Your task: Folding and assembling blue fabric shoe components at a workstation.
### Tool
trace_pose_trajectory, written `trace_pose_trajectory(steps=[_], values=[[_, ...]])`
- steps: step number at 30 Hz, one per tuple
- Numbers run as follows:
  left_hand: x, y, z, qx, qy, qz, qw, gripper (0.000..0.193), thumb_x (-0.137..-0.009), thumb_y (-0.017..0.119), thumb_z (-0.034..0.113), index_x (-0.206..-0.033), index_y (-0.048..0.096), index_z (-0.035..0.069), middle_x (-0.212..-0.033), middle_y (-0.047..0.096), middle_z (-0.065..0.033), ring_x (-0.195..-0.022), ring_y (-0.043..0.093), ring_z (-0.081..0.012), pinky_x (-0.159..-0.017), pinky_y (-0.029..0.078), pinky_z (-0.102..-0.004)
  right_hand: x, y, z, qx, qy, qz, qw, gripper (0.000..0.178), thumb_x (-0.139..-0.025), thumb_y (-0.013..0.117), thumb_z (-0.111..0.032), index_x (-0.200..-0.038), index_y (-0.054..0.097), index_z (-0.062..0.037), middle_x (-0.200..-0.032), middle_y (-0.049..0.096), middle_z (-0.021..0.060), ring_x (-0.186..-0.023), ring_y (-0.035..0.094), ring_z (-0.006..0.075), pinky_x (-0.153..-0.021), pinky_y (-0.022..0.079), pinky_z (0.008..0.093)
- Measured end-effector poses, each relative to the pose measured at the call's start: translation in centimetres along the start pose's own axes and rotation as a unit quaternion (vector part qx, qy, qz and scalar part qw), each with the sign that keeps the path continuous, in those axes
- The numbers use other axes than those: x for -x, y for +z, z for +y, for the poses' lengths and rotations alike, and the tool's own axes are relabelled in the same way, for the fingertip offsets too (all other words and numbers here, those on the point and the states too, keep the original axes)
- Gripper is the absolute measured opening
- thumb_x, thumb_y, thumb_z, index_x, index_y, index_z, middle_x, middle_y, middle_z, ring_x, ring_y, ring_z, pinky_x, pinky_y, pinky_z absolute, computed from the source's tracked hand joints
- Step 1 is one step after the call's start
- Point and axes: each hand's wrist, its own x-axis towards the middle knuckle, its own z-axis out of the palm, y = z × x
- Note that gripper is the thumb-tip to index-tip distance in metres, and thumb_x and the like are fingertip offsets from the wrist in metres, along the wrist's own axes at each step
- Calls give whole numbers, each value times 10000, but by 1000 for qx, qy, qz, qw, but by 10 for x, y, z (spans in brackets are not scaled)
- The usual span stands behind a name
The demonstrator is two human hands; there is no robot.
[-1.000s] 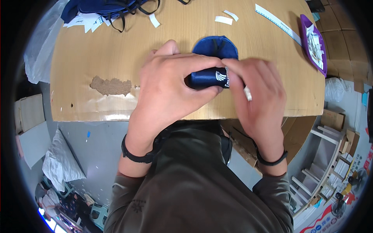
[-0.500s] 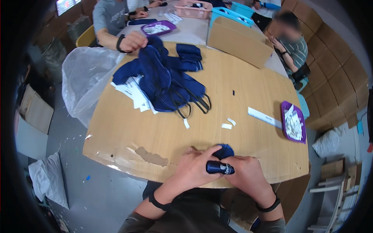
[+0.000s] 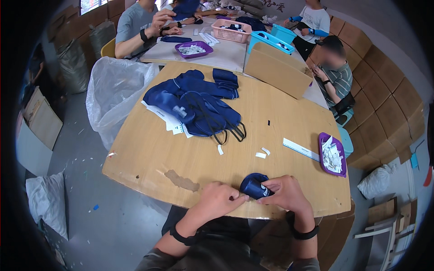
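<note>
A navy-blue rolled piece of fabric (image 3: 253, 186) with a white print stands near the table's front edge. My right hand (image 3: 289, 194) grips its right side between thumb and fingers. Close by on its left is my left hand (image 3: 220, 198), with curled fingers and the thumb and forefinger together at the roll's lower edge. Whatever those fingertips pinch, if anything, is hidden. Farther off lies a heap of navy fabric pieces (image 3: 203, 108) with black elastic loops, partly covering some white printed strips (image 3: 169, 121).
A purple basket of white labels (image 3: 332, 156) sits at the right edge beside a white paper strip (image 3: 300, 149). Loose labels (image 3: 261, 155) lie mid-table. A cardboard box (image 3: 278, 70) stands at the back. A plastic bag (image 3: 117, 90) hangs at the left; co-workers sit beyond.
My left hand has come off the top of the roll to its lower left side, and the roll now stands more upright. A co-worker's hand has withdrawn from the fabric heap, lifting a navy piece away.
</note>
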Motion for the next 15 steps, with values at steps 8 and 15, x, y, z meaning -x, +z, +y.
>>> trace_pose_trajectory(steps=[8,15], values=[[0,-10,10,116,-52,-86,988,333,-878,680,426,-801,761,113,-596,636,-89,-588,634,-304,-551,477,-397,3,9,0,-106,5,-25,994,458,-637,896,-62,-1016,700,105,-876,750,115,-791,668,80,-720,542,251],[1,-18,7,342,-190,-196,899,407,-930,652,426,-976,732,29,-829,731,-96,-761,714,-186,-630,511,-271,18,17,-15,32,-49,64,996,430,-658,848,-110,-1053,727,9,-845,739,128,-740,709,169,-676,528,269]])
